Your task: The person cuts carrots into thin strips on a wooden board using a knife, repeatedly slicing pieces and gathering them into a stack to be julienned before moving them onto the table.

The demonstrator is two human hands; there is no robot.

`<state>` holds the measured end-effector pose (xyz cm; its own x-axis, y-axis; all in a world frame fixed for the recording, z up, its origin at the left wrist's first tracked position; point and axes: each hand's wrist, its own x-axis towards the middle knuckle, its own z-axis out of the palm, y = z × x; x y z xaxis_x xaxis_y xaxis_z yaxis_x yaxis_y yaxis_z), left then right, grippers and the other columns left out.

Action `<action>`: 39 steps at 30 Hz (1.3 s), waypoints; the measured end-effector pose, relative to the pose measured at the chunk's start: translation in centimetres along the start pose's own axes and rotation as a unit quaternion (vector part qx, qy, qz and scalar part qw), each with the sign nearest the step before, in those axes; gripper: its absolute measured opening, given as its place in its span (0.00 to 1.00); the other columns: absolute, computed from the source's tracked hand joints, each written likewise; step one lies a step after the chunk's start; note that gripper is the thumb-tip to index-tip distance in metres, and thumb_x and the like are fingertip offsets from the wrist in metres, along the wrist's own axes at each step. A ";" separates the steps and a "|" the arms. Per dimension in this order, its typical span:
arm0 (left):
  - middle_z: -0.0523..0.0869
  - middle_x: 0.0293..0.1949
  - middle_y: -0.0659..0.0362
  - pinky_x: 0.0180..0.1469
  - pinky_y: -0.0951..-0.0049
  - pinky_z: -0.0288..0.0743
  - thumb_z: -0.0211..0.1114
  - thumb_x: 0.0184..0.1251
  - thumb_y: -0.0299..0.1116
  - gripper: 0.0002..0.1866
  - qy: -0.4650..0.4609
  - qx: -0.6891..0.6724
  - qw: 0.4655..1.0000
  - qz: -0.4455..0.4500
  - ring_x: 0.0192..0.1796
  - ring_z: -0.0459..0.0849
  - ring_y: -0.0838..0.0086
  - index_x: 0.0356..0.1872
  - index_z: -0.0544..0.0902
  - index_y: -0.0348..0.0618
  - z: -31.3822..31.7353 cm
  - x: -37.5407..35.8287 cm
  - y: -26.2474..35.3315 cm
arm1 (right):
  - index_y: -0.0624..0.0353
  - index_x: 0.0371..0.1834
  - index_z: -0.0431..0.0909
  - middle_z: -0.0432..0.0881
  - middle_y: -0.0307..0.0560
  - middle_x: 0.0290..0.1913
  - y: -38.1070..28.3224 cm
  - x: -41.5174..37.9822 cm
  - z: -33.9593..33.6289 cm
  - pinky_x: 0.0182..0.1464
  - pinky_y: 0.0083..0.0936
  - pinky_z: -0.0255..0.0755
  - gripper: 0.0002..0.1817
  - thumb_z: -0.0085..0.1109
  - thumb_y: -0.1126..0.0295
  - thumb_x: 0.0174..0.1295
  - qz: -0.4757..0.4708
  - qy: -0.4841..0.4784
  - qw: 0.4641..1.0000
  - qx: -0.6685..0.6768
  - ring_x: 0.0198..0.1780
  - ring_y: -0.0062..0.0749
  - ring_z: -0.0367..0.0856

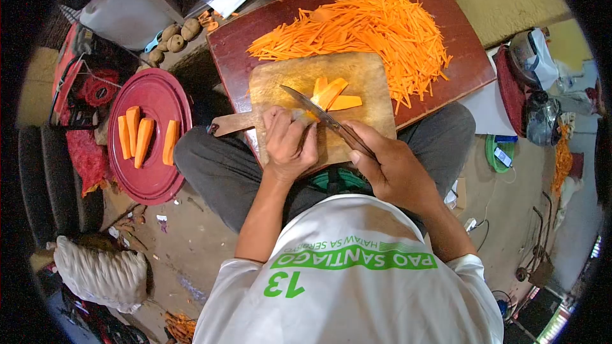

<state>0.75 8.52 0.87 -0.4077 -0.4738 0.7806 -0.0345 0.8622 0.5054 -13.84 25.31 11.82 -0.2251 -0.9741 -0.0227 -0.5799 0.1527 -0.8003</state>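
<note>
My right hand (398, 169) is wrapped round the wooden handle of a knife (326, 118), whose blade slants up and left over a wooden cutting board (373, 130). Close to the blade, my left hand (288, 140) has its fingers curled down on a carrot piece (310, 115), mostly hidden by fingers and knife. Just beyond the blade lie several flat carrot slices (331, 93) on the board. Behind them a large heap of carrot strips (357, 25) covers much of the dark red table (233, 41).
To the left, a red round tray (156, 181) holds several peeled carrot pieces (143, 140). Brown round vegetables (176, 43) sit at the back left. A stuffed white sack (101, 274) lies on the floor, and a green basket (495, 156) with a phone stands at the right.
</note>
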 end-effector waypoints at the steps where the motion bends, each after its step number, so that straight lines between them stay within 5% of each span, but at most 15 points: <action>1: 0.81 0.33 0.51 0.49 0.54 0.72 0.77 0.47 0.17 0.14 0.000 -0.001 1.000 -0.002 0.36 0.80 0.52 0.37 0.86 0.37 0.0 -0.1 0.0 | 0.65 0.78 0.71 0.88 0.67 0.57 0.2 0.0 0.2 0.58 0.45 0.82 0.26 0.58 0.69 0.81 -0.001 -0.001 1.000 -0.005 0.58 0.64 0.90; 4: 0.84 0.39 0.45 0.54 0.50 0.77 0.79 0.47 0.18 0.15 -0.015 0.007 1.000 -0.016 0.46 0.83 0.45 0.39 0.88 0.37 -0.2 -0.9 -0.3 | 0.63 0.80 0.69 0.86 0.71 0.61 0.5 0.1 0.6 0.62 0.59 0.81 0.27 0.54 0.62 0.83 -0.005 -0.011 1.000 0.022 0.60 0.71 0.86; 5: 0.85 0.43 0.43 0.57 0.48 0.79 0.79 0.47 0.19 0.16 -0.023 0.013 0.999 -0.022 0.51 0.84 0.42 0.40 0.89 0.37 -0.2 -1.2 -0.3 | 0.64 0.78 0.70 0.87 0.71 0.58 0.9 0.1 0.8 0.60 0.56 0.81 0.26 0.56 0.64 0.82 0.003 -0.016 1.000 0.009 0.59 0.70 0.87; 8: 0.86 0.44 0.43 0.58 0.48 0.79 0.79 0.47 0.18 0.16 -0.029 0.009 0.999 -0.028 0.51 0.85 0.42 0.40 0.89 0.37 -0.2 -1.3 -0.4 | 0.65 0.74 0.73 0.86 0.72 0.52 2.0 0.4 1.8 0.55 0.51 0.81 0.23 0.58 0.67 0.80 0.044 -0.036 0.998 -0.032 0.55 0.70 0.86; 10: 0.82 0.36 0.48 0.53 0.52 0.75 0.78 0.46 0.17 0.15 -0.012 0.005 1.000 -0.007 0.41 0.83 0.49 0.38 0.88 0.37 -0.2 -0.3 0.0 | 0.65 0.73 0.74 0.86 0.73 0.51 2.4 1.1 2.4 0.54 0.53 0.81 0.22 0.57 0.67 0.81 0.093 -0.059 0.992 -0.061 0.54 0.72 0.85; 13: 0.83 0.33 0.51 0.51 0.54 0.73 0.77 0.47 0.16 0.14 -0.003 0.000 1.000 0.002 0.37 0.82 0.53 0.38 0.88 0.37 -0.1 -0.3 -0.2 | 0.65 0.74 0.75 0.87 0.70 0.51 3.1 1.0 2.4 0.50 0.52 0.82 0.23 0.56 0.67 0.81 0.037 -0.038 0.997 -0.059 0.49 0.70 0.89; 16: 0.86 0.35 0.50 0.52 0.54 0.73 0.77 0.49 0.16 0.14 0.001 -0.007 1.000 0.002 0.37 0.84 0.53 0.39 0.89 0.37 0.2 -0.4 -0.2 | 0.65 0.76 0.76 0.89 0.55 0.46 5.2 1.9 2.5 0.40 0.42 0.84 0.24 0.57 0.67 0.80 -0.054 0.030 0.997 0.052 0.37 0.50 0.91; 18: 0.87 0.36 0.50 0.52 0.55 0.73 0.77 0.49 0.16 0.14 0.001 -0.007 1.000 0.000 0.38 0.84 0.54 0.39 0.89 0.37 0.1 -0.2 -0.2 | 0.64 0.77 0.77 0.86 0.44 0.43 3.7 1.6 0.4 0.35 0.33 0.82 0.25 0.57 0.68 0.80 0.079 -0.012 0.990 0.118 0.33 0.33 0.85; 21: 0.88 0.37 0.50 0.52 0.54 0.73 0.78 0.50 0.17 0.14 -0.003 -0.001 1.000 -0.006 0.38 0.84 0.54 0.39 0.89 0.38 -0.1 -0.4 -0.2 | 0.64 0.77 0.77 0.81 0.35 0.41 3.0 1.0 -0.6 0.30 0.22 0.78 0.25 0.58 0.69 0.81 0.115 -0.013 0.979 0.166 0.31 0.18 0.78; 24: 0.87 0.38 0.51 0.52 0.54 0.73 0.79 0.51 0.19 0.15 -0.008 0.004 1.000 -0.020 0.39 0.84 0.54 0.41 0.89 0.38 0.2 -0.5 -0.4 | 0.64 0.77 0.77 0.86 0.53 0.53 2.7 0.3 -0.9 0.51 0.32 0.79 0.25 0.56 0.67 0.81 0.089 0.006 0.987 0.130 0.49 0.36 0.86; 26: 0.87 0.39 0.51 0.53 0.54 0.72 0.79 0.52 0.20 0.16 -0.026 0.009 0.999 -0.046 0.40 0.83 0.54 0.43 0.89 0.38 0.3 -0.6 -0.3 | 0.64 0.76 0.77 0.86 0.53 0.52 2.8 -0.2 -0.8 0.53 0.32 0.79 0.24 0.56 0.67 0.81 0.080 0.018 0.990 0.114 0.49 0.36 0.86; 29: 0.91 0.45 0.48 0.57 0.56 0.77 0.80 0.58 0.22 0.18 -0.082 0.023 0.992 -0.090 0.47 0.87 0.52 0.51 0.90 0.37 0.1 -0.4 0.1 | 0.65 0.76 0.78 0.80 0.35 0.37 3.6 -1.0 -0.2 0.34 0.21 0.77 0.24 0.60 0.69 0.81 0.102 0.024 0.987 0.125 0.31 0.17 0.77; 31: 0.91 0.45 0.48 0.57 0.56 0.77 0.80 0.58 0.24 0.19 -0.100 0.019 0.990 -0.095 0.48 0.88 0.52 0.53 0.90 0.37 0.6 -0.8 -0.5 | 0.65 0.75 0.78 0.81 0.35 0.37 3.3 -1.7 -0.4 0.35 0.22 0.77 0.24 0.61 0.69 0.80 0.162 0.005 0.979 0.119 0.32 0.17 0.78; 35: 0.91 0.45 0.48 0.57 0.56 0.77 0.81 0.60 0.27 0.20 -0.113 0.005 0.987 -0.116 0.49 0.88 0.53 0.54 0.90 0.38 0.9 -1.7 -1.3 | 0.67 0.76 0.78 0.84 0.38 0.40 4.6 -2.2 0.1 0.36 0.22 0.77 0.24 0.61 0.69 0.80 0.081 0.037 0.991 0.095 0.33 0.18 0.79; 39: 0.89 0.45 0.48 0.57 0.55 0.75 0.81 0.61 0.29 0.23 -0.107 0.051 0.986 -0.119 0.49 0.87 0.52 0.58 0.88 0.38 0.6 -0.9 -0.8 | 0.66 0.78 0.76 0.86 0.38 0.43 5.4 -2.6 0.4 0.32 0.19 0.73 0.25 0.60 0.68 0.82 0.121 0.110 0.977 0.139 0.32 0.15 0.78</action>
<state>0.58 8.34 -0.42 -0.5594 -0.6255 0.5438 -0.2388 0.7499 0.6170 -16.08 28.61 7.35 -0.5090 -0.8514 -0.1265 -0.2616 0.2931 -0.9196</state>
